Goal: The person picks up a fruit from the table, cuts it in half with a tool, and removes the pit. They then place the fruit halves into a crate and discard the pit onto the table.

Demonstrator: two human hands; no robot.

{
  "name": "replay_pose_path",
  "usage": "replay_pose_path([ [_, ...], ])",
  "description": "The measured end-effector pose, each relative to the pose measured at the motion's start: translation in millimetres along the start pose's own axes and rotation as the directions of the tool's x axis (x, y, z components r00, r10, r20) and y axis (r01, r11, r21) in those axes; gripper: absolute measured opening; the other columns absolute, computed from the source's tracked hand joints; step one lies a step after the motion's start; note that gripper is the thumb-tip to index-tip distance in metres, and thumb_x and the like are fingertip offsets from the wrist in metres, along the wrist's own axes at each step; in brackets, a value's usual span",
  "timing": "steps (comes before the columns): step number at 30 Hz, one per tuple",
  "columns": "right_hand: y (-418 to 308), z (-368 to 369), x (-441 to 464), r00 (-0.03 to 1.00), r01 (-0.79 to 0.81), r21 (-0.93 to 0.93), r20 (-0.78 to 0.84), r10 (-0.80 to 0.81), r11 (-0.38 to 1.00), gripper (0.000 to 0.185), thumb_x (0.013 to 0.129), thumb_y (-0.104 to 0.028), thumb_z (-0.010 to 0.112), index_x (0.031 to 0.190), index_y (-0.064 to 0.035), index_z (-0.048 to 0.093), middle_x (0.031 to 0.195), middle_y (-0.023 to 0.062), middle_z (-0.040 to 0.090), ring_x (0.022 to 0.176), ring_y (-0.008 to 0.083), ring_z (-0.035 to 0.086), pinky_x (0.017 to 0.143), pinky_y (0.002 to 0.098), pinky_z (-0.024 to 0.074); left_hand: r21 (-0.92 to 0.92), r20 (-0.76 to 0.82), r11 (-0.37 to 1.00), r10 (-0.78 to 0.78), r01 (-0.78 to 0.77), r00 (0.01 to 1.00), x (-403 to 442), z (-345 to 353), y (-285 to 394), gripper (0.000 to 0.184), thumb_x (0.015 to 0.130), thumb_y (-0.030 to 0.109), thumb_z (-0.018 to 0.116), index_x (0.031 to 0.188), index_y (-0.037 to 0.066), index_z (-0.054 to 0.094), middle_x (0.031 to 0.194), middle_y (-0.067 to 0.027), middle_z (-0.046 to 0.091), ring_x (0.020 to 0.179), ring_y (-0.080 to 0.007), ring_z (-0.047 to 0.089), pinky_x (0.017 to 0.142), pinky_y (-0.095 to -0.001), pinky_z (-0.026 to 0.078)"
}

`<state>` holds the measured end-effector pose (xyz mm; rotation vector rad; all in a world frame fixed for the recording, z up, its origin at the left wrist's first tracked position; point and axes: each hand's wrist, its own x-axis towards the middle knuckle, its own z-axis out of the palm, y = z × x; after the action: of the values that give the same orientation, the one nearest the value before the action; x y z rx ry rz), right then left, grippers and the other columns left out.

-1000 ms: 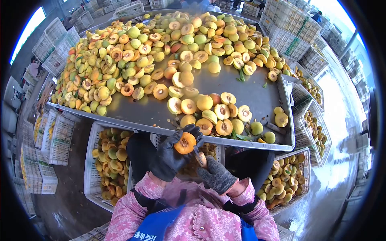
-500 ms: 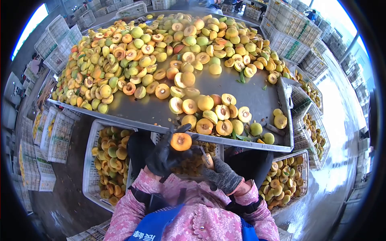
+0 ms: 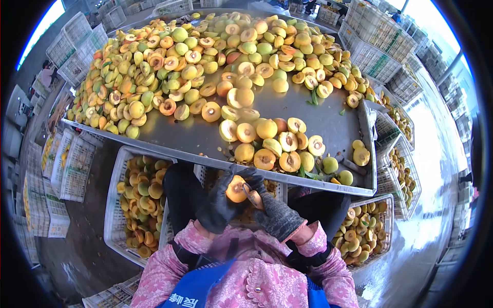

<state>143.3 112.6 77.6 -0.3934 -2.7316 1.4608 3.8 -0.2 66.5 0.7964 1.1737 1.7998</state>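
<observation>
My left hand (image 3: 218, 203), in a black glove, is closed around a peach half (image 3: 236, 189) with its orange cut face turned up. My right hand (image 3: 280, 218), in a grey knit glove, grips a small pitting knife (image 3: 255, 199) by its wooden handle. The knife's thin metal end meets the right side of the peach half, and the fingers of both hands are close together there. Just beyond the hands, several cut peach halves (image 3: 265, 159) lie near the front edge of the metal table (image 3: 174, 141).
A large heap of peach halves (image 3: 149, 77) covers the table's back and left. Crates of halves stand at my left (image 3: 110, 205) and right (image 3: 390, 226), another under my hands. Stacked crates (image 3: 380, 38) rise behind at right. The floor (image 3: 426, 205) looks wet.
My right hand has moved up and left, bringing the knife against the peach half. My left hand has shifted slightly right and down, still holding the half. The view has shifted a little.
</observation>
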Motion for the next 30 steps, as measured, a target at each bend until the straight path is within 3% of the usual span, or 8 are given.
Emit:
replay_pose_path([
  [8,11,16,5,0.997,0.063,0.046,-0.045,-0.061,0.997,0.041,0.083,-0.014,0.054,0.120,-0.0015,0.041,0.088,0.0247,0.055,0.077,0.0394,0.058,0.066,0.0429,0.0458,-0.128,-0.092,0.990,-0.068,0.056,0.993,0,0,-15,0.032,0.091,0.010,0.040,0.118,-0.005,0.048,0.114,-0.0169,0.056,0.105,-0.0255,0.055,0.096,-0.0371,0.043],
  [14,7,18,7,0.998,0.060,-0.057,0.028,-0.059,0.997,0.046,0.083,-0.010,0.053,0.126,-0.0017,0.039,0.098,0.0226,0.054,0.084,0.0346,0.057,0.071,0.0385,0.0457,-0.218,-0.139,0.967,-0.161,0.129,0.977,2,0,-28,0.039,0.073,-0.002,0.058,0.112,-0.001,0.054,0.105,-0.0097,0.061,0.098,-0.0176,0.058,0.090,-0.0309,0.044],
  [20,38,47,14,0.998,0.056,0.325,-0.021,-0.052,0.944,0.051,0.083,-0.009,0.053,0.131,-0.0040,0.036,0.100,0.0191,0.053,0.081,0.0297,0.056,0.071,0.0363,0.0452,-0.224,-0.160,0.967,-0.157,0.118,0.975,3,-2,-39,0.042,0.095,0.026,0.035,0.114,-0.008,0.051,0.109,-0.0216,0.058,0.101,-0.0336,0.056,0.095,-0.0474,0.043],
  [22,14,25,16,0.980,-0.100,0.151,0.186,0.071,0.983,0.053,0.085,-0.007,0.054,0.134,-0.0051,0.034,0.112,0.0166,0.050,0.097,0.0257,0.052,0.082,0.0335,0.0434,-0.403,-0.167,0.901,-0.248,0.163,0.954,3,-6,-43,0.042,0.094,0.026,0.036,0.113,-0.008,0.052,0.108,-0.0216,0.059,0.100,-0.0340,0.056,0.095,-0.0477,0.043],
  [24,13,22,16,0.965,-0.116,0.073,0.244,0.095,0.991,0.053,0.086,-0.007,0.055,0.135,-0.0053,0.034,0.112,0.0151,0.051,0.098,0.0237,0.052,0.084,0.0323,0.0437,-0.750,-0.114,0.632,-0.418,0.198,0.902,6,-7,-42,0.042,0.093,0.026,0.038,0.112,-0.008,0.052,0.106,-0.0214,0.059,0.099,-0.0342,0.057,0.095,-0.0480,0.042],
  [26,33,37,15,0.984,-0.017,0.112,0.178,-0.003,0.994,0.052,0.087,-0.009,0.055,0.134,-0.0045,0.034,0.101,0.0145,0.055,0.087,0.0236,0.055,0.076,0.0327,0.0460,-0.557,-0.138,0.803,-0.339,0.210,0.930,4,-9,-44,0.042,0.094,0.025,0.038,0.112,-0.009,0.052,0.106,-0.0211,0.059,0.099,-0.0336,0.057,0.095,-0.0469,0.043],
  [29,29,41,21,0.916,-0.220,-0.036,0.337,0.219,0.975,0.050,0.087,-0.010,0.055,0.132,-0.0043,0.036,0.084,0.0094,0.057,0.070,0.0227,0.054,0.065,0.0331,0.0459,-0.351,-0.071,0.906,-0.277,0.236,0.958,-6,-14,-41,0.035,0.082,0.007,0.054,0.113,-0.008,0.052,0.107,-0.0171,0.060,0.099,-0.0253,0.058,0.092,-0.0384,0.045],
  [30,29,41,19,0.952,-0.112,-0.043,0.281,0.119,0.993,0.047,0.087,-0.011,0.054,0.131,-0.0039,0.038,0.081,0.0076,0.057,0.068,0.0222,0.053,0.063,0.0338,0.0456,-0.310,-0.055,0.918,-0.277,0.247,0.959,-7,-14,-39,0.035,0.082,0.007,0.054,0.113,-0.008,0.051,0.107,-0.0170,0.060,0.099,-0.0250,0.058,0.091,-0.0376,0.046],
])
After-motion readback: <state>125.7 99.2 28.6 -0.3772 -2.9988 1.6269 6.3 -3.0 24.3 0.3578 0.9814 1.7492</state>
